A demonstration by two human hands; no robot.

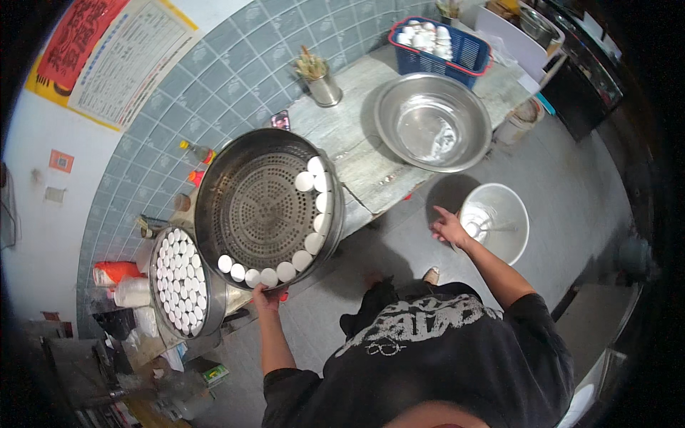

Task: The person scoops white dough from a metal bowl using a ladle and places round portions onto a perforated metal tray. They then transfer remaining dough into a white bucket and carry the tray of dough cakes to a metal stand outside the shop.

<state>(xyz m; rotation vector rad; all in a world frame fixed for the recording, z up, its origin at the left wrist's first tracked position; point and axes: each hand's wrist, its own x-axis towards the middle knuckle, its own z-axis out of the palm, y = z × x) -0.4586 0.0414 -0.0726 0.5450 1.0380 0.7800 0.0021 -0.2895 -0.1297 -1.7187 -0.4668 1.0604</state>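
Observation:
My left hand (266, 299) grips the near rim of a round, deep metal steamer tray (267, 198), its thumb over the edge. The tray's floor is perforated. Small white round cups (286, 271) line its near and right wall in a curved row, with one cup (304, 181) set inward of the others. My right hand (448, 227) is at the left side of a white bucket (503, 214), index finger extended and the others partly curled. Nothing shows in that hand. Whether it touches the bucket, I cannot tell. A whitish residue and a thin handle-like shape show inside the bucket.
A second steamer tray (214, 299) filled with white discs stands left. A wide steel basin (393, 142) and a blue basket (460, 61) of white cups are on the worktop (348, 128). A steel canister (325, 92), a phone (280, 120) and bottles (200, 153) stand along the tiled wall.

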